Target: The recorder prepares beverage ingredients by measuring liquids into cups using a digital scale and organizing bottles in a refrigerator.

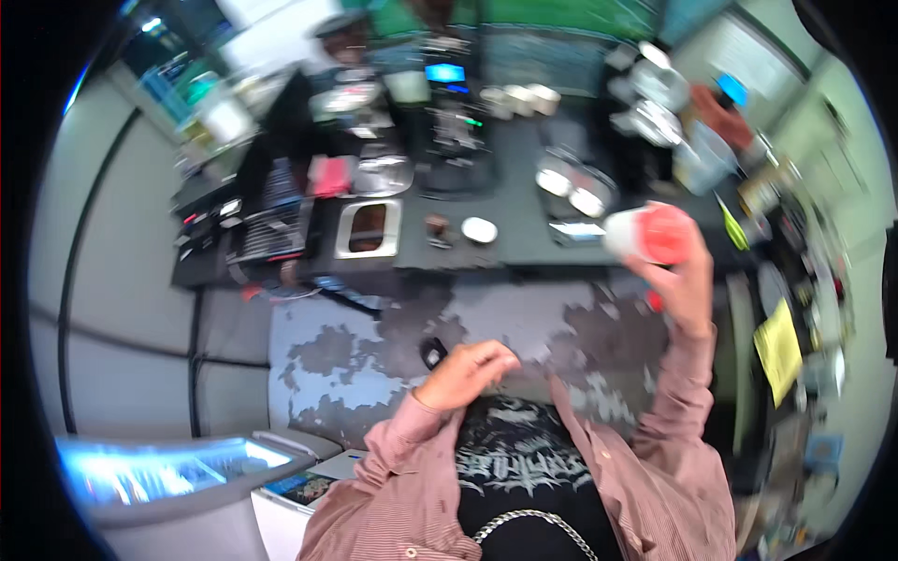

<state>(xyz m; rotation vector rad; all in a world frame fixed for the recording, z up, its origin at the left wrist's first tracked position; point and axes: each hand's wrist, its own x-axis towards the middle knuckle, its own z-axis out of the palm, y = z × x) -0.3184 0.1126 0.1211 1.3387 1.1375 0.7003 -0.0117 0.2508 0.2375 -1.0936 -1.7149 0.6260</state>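
Note:
My right hand (687, 280) is raised at the front edge of the counter, its fingers wrapped round a white cup (620, 236) with a red top (666, 234). The cup is tilted; whether the red part is a lid or its contents I cannot make out. My left hand (472, 372) is in front of my chest, fingers curled together with nothing seen in them. Below the counter, a small black object (432, 352) shows beside it.
Along the dark counter (440, 254) are a metal-rimmed container (368, 229) with brown contents, a white round item (479, 230), a black machine (456, 140) and white cups (533, 99). A yellow cloth or paper (778, 351) hangs at right. A lit glass-topped case (178, 472) stands lower left.

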